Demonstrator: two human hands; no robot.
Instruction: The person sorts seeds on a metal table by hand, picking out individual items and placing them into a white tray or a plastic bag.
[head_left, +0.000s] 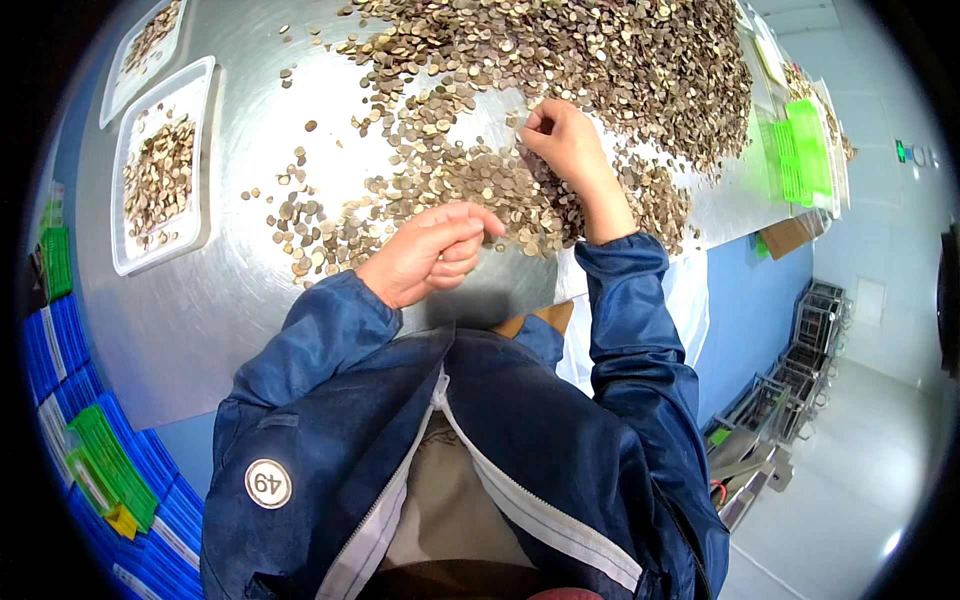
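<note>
Many small, flat, round brown slices (465, 180) lie loose on a brushed metal table (247, 300). Just over the near edge of these slices is my left hand (435, 251), its fingers curled and the index finger pointing right; whether anything is held inside cannot be seen. My right hand (566, 139) is above the slices, between the near spread and the large heap (637, 60), with thumb and index fingertips brought together. At those fingertips no slice can be made out clearly. Both wrists come out of dark blue sleeves.
Two white plastic trays (199, 150) (109, 105) with slices stand at the table's left. Green baskets (806, 154) are at its right edge. Blue crates (67, 337) are stacked beyond the left edge. Metal-framed stools or carts (802, 360) line the floor at the right.
</note>
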